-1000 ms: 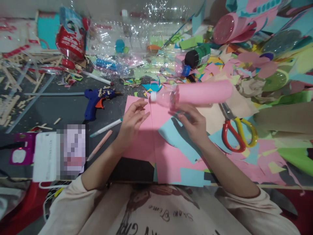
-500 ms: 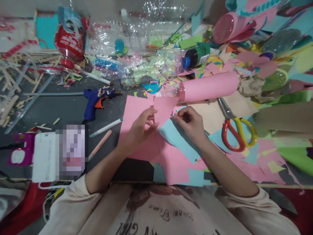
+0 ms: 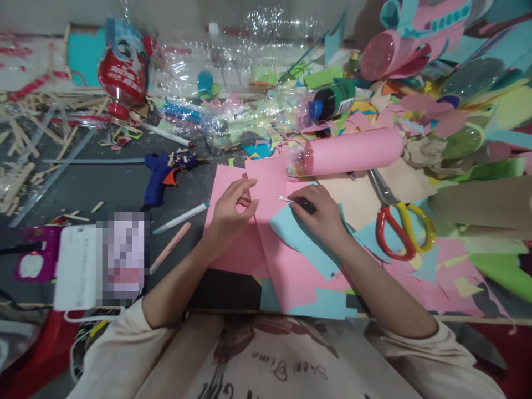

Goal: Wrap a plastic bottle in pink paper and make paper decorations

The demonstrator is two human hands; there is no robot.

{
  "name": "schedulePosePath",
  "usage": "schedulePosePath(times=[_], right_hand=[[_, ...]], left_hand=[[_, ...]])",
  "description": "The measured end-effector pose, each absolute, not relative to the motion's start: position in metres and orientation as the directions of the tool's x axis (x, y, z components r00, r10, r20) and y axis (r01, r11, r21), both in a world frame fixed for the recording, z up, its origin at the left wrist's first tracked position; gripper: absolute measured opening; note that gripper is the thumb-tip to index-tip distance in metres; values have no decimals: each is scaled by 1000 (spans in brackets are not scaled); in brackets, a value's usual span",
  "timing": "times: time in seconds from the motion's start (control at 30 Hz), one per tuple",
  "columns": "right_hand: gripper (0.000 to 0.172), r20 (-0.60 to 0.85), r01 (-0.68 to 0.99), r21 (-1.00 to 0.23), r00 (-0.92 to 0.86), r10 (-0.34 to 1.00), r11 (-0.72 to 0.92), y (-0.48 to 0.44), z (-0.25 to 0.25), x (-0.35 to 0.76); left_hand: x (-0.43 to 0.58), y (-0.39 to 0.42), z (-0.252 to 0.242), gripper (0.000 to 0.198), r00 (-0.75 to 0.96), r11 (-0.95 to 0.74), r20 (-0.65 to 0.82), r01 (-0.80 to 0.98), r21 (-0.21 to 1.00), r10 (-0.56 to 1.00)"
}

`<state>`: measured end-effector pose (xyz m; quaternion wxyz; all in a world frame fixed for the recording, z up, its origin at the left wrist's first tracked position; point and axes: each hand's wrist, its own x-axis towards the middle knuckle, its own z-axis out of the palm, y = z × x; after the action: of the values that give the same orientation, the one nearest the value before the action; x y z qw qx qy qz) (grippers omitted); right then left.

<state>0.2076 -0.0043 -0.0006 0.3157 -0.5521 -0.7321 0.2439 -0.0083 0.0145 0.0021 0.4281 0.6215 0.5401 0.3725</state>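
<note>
My left hand (image 3: 233,209) hovers over or rests on a pink paper sheet (image 3: 233,256), its thumb and fingers apart with nothing between them. A second pink sheet (image 3: 266,180) overlaps it. To the right, my right hand (image 3: 318,213) is closed in a pinch on a slim thing with a pale pointed tip (image 3: 284,198); its dark part is mostly hidden by the fingers, and I cannot tell its kind. Under this hand lies a light blue paper piece (image 3: 297,230). Just beyond both hands, a plastic bottle wrapped in pink paper (image 3: 353,151) lies on its side.
Scissors (image 3: 399,216) with red and yellow handles lie at right. On the left are a blue glue gun (image 3: 160,174), a green-tipped marker (image 3: 180,218), a pink pen (image 3: 171,246) and a white power bank (image 3: 76,266). Paper scraps and wooden sticks (image 3: 20,188) clutter the table.
My right hand has moved slightly left and lower, and its pale-tipped thing shows more clearly. My left hand has shifted a little left. The upper pink sheet has slid left.
</note>
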Motion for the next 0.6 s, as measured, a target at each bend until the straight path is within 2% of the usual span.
schedulePosePath(times=[0.27, 0.47, 0.53, 0.6], right_hand=[[14, 199, 666, -684, -223, 954, 298, -5, -2, 205], [20, 222, 688, -688, -105, 969, 232, -6, 0, 208], [21, 261, 685, -663, -167, 951, 302, -7, 1, 208], [24, 274, 691, -591, -312, 910, 415, -9, 1, 205]], left_hand=[[-8, 14, 2, 36, 163, -63, 5, 353, 934, 987], [-15, 20, 6, 38, 77, -110, 87, 389, 915, 993], [-17, 22, 8, 39, 34, -129, 126, 385, 914, 991], [-18, 23, 8, 40, 20, -124, 125, 377, 918, 992]])
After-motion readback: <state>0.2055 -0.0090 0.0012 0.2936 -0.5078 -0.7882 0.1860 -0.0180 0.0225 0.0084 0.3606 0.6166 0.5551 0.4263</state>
